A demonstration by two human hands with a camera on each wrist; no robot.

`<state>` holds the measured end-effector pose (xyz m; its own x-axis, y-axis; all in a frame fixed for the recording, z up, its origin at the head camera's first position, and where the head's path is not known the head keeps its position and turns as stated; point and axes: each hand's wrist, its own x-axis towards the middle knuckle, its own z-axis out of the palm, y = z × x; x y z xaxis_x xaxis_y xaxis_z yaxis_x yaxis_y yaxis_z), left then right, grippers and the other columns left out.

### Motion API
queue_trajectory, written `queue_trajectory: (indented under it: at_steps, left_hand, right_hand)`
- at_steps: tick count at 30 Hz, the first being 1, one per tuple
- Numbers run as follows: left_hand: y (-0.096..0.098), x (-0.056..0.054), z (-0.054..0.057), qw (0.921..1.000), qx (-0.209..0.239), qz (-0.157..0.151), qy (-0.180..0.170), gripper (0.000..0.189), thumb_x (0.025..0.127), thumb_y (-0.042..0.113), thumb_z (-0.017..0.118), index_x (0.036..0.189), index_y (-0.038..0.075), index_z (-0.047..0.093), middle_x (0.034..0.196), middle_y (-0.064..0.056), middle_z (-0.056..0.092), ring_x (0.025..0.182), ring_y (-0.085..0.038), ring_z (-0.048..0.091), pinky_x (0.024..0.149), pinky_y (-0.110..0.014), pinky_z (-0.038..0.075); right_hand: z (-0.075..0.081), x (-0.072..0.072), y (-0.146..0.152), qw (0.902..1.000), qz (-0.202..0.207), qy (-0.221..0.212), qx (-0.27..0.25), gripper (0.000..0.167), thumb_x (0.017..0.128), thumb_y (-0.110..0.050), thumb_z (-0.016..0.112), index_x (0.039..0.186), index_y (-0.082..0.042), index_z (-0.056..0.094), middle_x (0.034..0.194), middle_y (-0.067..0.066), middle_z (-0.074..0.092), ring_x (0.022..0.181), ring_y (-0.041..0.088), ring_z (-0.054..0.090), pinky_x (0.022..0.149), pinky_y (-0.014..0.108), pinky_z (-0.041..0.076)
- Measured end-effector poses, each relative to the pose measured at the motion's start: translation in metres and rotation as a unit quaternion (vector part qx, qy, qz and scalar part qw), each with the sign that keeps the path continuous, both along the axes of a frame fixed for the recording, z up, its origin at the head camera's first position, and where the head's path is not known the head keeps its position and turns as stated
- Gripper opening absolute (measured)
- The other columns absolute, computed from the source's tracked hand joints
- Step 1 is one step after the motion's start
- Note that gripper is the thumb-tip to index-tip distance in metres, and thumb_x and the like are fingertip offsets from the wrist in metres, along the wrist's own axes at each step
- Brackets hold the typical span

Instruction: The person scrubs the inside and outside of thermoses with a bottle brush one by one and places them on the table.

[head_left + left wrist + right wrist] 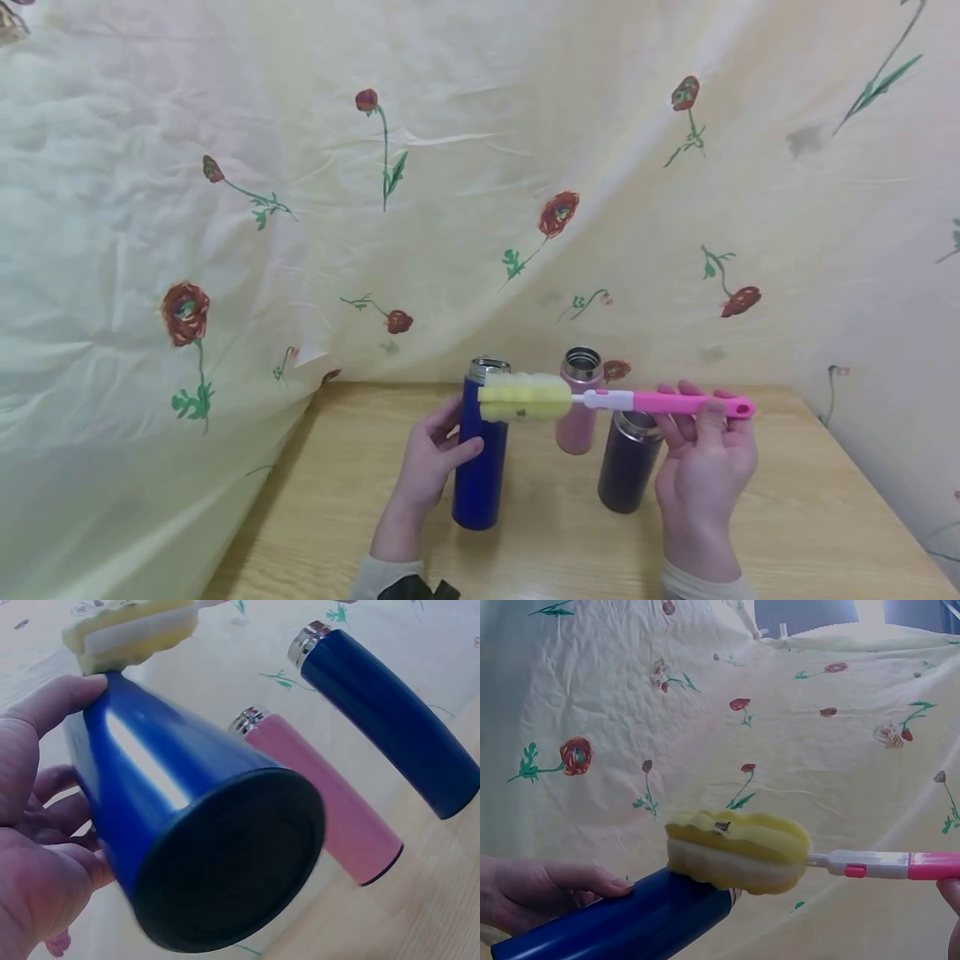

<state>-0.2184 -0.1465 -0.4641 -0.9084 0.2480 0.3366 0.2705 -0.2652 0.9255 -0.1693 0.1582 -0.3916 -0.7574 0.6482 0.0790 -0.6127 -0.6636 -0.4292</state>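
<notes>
My left hand (432,462) grips a tall blue bottle (480,475) round its body, raised so that its dark base (236,862) faces the left wrist camera. The bottle has a silver mouth with no lid on it. In my right hand (705,467) is a bottle brush with a pink handle (675,403), held level between thumb and fingers. Its yellow and white sponge head (739,855) lies across the upper part of the blue bottle, right by the silver neck. The brush points to the left, outside the bottle's mouth.
Behind the brush stands a pink bottle (575,429) with an uncovered silver mouth. A dark navy bottle (628,467) stands nearer, just left of my right hand. All are on a wooden table (322,500), with a flowered cloth (450,250) hanging behind and at the left.
</notes>
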Motion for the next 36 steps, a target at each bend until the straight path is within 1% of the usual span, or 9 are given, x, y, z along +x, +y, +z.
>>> queue_trajectory:
  at_steps: [4,7,12,14,19,23,28,31,36]
  left_hand:
    - [-0.001,0.0,0.001,0.9998,-0.015,-0.009,-0.001,0.075,0.088,0.006,0.085,0.155,-0.005,0.051,0.14,-0.02,0.066,0.12,-0.023,0.067,0.1,-0.035,0.059]
    - [-0.001,0.0,0.001,0.9997,-0.021,-0.01,-0.001,0.075,0.089,0.008,0.085,0.154,-0.005,0.051,0.14,-0.021,0.066,0.119,-0.024,0.067,0.1,-0.034,0.058]
    - [0.002,0.0,0.0,0.9997,-0.015,-0.013,0.011,0.073,0.09,0.007,0.085,0.154,-0.004,0.053,0.137,-0.014,0.069,0.114,-0.021,0.069,0.097,-0.033,0.059]
    - [0.002,0.001,-0.001,0.9998,-0.013,-0.014,0.01,0.071,0.09,0.006,0.084,0.154,-0.003,0.053,0.136,-0.012,0.07,0.112,-0.02,0.071,0.096,-0.034,0.061]
    - [0.003,0.0,-0.003,0.9999,-0.007,0.003,-0.007,0.068,0.091,0.004,0.083,0.153,-0.002,0.054,0.139,-0.019,0.069,0.118,-0.022,0.071,0.098,-0.038,0.061]
    - [0.005,-0.001,-0.004,0.9996,0.004,0.016,-0.024,0.069,0.09,0.002,0.084,0.152,-0.004,0.054,0.145,-0.024,0.063,0.126,-0.024,0.068,0.103,-0.038,0.058]
    - [0.006,0.0,-0.006,0.9986,0.021,0.015,-0.045,0.074,0.089,-0.001,0.084,0.154,-0.007,0.049,0.15,-0.026,0.056,0.129,-0.025,0.066,0.105,-0.038,0.056]
    - [0.006,0.0,-0.006,0.9985,0.03,0.016,-0.044,0.074,0.09,-0.001,0.083,0.155,-0.008,0.048,0.15,-0.026,0.056,0.129,-0.025,0.066,0.106,-0.038,0.056]
    - [0.009,-0.001,-0.003,0.9979,0.047,0.026,-0.035,0.073,0.09,-0.002,0.082,0.155,-0.008,0.047,0.151,-0.026,0.056,0.129,-0.024,0.066,0.106,-0.037,0.055]
  right_hand:
    - [0.001,0.0,0.0,0.9993,-0.008,0.023,-0.029,0.026,0.104,-0.009,0.065,0.113,0.005,0.045,0.097,0.026,0.071,0.081,0.037,0.079,0.07,0.044,0.064]
    - [0.002,0.0,0.0,0.9986,-0.01,0.031,-0.04,0.026,0.104,-0.008,0.064,0.113,0.006,0.044,0.097,0.026,0.072,0.08,0.038,0.079,0.07,0.044,0.064]
    - [0.002,-0.001,0.001,0.9986,-0.004,0.031,-0.042,0.027,0.105,-0.009,0.064,0.115,0.006,0.045,0.1,0.027,0.071,0.083,0.038,0.079,0.074,0.045,0.064]
    - [0.001,-0.001,0.001,0.9988,-0.001,0.03,-0.04,0.025,0.105,-0.009,0.064,0.115,0.005,0.046,0.101,0.027,0.071,0.084,0.038,0.079,0.075,0.045,0.064]
    - [0.001,-0.001,0.001,0.9993,0.0,0.033,-0.018,0.02,0.107,-0.007,0.061,0.115,0.005,0.046,0.1,0.027,0.072,0.085,0.037,0.079,0.075,0.044,0.064]
    - [0.0,0.001,0.002,0.9994,-0.001,0.034,-0.007,0.025,0.106,-0.008,0.063,0.118,0.005,0.045,0.101,0.027,0.071,0.085,0.037,0.079,0.075,0.043,0.064]
    - [0.0,0.003,0.003,0.9998,0.001,0.019,-0.001,0.031,0.104,-0.009,0.066,0.121,0.005,0.044,0.102,0.026,0.071,0.087,0.036,0.079,0.077,0.043,0.064]
    - [0.0,0.003,0.002,0.9999,-0.002,0.006,0.011,0.031,0.104,-0.009,0.068,0.121,0.005,0.047,0.102,0.025,0.071,0.088,0.036,0.079,0.077,0.043,0.064]
    - [0.001,0.002,0.002,0.9992,-0.006,-0.001,0.039,0.02,0.107,-0.006,0.062,0.117,0.006,0.05,0.1,0.024,0.072,0.088,0.034,0.08,0.076,0.042,0.064]
